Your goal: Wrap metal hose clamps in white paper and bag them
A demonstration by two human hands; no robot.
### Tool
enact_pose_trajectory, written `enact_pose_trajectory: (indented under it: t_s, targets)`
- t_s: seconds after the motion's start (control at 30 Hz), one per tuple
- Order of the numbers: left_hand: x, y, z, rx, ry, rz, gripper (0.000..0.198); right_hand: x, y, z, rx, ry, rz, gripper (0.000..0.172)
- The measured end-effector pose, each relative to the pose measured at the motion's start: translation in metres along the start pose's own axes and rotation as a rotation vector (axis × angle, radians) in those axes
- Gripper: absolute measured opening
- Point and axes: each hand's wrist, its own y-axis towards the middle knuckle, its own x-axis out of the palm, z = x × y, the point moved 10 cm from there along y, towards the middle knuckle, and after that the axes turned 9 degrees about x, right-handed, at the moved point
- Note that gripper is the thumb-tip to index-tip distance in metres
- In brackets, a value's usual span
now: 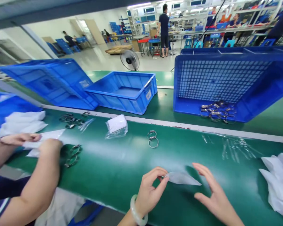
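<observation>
My left hand point(153, 185), with a pale bangle on its wrist, pinches one end of a small translucent white bag point(184, 178) above the green bench. The bag's pointed far end reaches toward my right hand point(211, 191). That hand is off the bag, thumb and fingers spread, holding nothing. Beyond my hands, two metal hose clamps point(152, 139) lie together on the bench. A heap of white bags point(279, 182) sits at the right edge. Whether anything is inside the pinched bag, I cannot tell.
A tilted blue crate point(214, 78) holds several clamps point(218, 111). Another blue crate point(124, 91) stands at centre back. A plastic-wrapped white packet point(117, 124) and plastic strips point(238, 149) lie on the bench point(127, 157). At left, a co-worker's hands point(49, 146) handle white bags near more clamps point(73, 156).
</observation>
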Motion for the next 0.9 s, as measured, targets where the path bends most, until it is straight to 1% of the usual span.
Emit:
enact_pose_trajectory:
  t_s: [0.03, 0.07, 0.1, 0.13, 0.17, 0.23, 0.37, 0.43, 0.47, 0.5, 0.57, 0.63, 0.7, 0.8, 0.9]
  targets:
    - [-0.001, -0.002, -0.001, -0.013, -0.007, 0.005, 0.01, 0.016, 0.0, -0.002, 0.017, 0.037, -0.032, 0.051]
    - [-0.001, -0.002, -0.002, -0.021, -0.012, 0.01, 0.01, 0.026, 0.003, -0.004, 0.04, 0.079, -0.031, 0.042]
    - [-0.002, -0.002, -0.003, -0.028, -0.013, 0.015, 0.011, 0.031, 0.006, -0.004, 0.064, 0.123, -0.016, 0.031]
    - [-0.003, -0.001, -0.005, -0.033, -0.011, 0.017, 0.012, 0.033, 0.012, -0.006, 0.081, 0.165, 0.0, 0.024]
    - [-0.003, 0.002, -0.007, -0.038, -0.007, 0.018, 0.013, 0.033, 0.019, -0.007, 0.089, 0.202, 0.011, 0.023]
    - [-0.004, 0.014, -0.012, -0.043, -0.003, 0.013, 0.014, 0.026, 0.036, -0.014, 0.086, 0.254, 0.019, 0.027]
    - [-0.009, 0.05, -0.021, -0.032, -0.033, 0.031, 0.015, 0.0, 0.068, -0.034, 0.02, 0.29, 0.055, 0.027]
    - [-0.008, 0.062, -0.024, -0.018, -0.068, 0.006, 0.015, -0.007, 0.074, -0.042, -0.04, 0.287, 0.055, 0.024]
    - [-0.005, 0.064, -0.025, -0.008, -0.086, -0.025, 0.015, -0.007, 0.073, -0.043, -0.068, 0.287, 0.044, 0.022]
    - [-0.001, 0.062, -0.027, 0.0, -0.1, -0.062, 0.015, -0.005, 0.071, -0.04, -0.086, 0.288, 0.031, 0.02]
    - [0.008, 0.051, -0.034, 0.006, -0.103, -0.139, 0.016, 0.006, 0.061, -0.026, -0.076, 0.295, -0.003, 0.018]
    - [0.018, 0.032, -0.046, -0.026, -0.068, -0.203, 0.017, 0.022, 0.047, -0.004, -0.012, 0.303, -0.045, 0.017]
    - [0.026, 0.011, -0.061, -0.092, -0.017, -0.246, 0.018, 0.038, 0.032, 0.017, 0.066, 0.3, -0.082, 0.018]
    - [0.033, -0.01, -0.073, -0.181, 0.022, -0.272, 0.021, 0.051, 0.014, 0.036, 0.18, 0.272, -0.08, 0.023]
    - [0.033, -0.018, -0.076, -0.225, 0.036, -0.23, 0.023, 0.052, 0.005, 0.044, 0.27, 0.25, -0.016, 0.027]
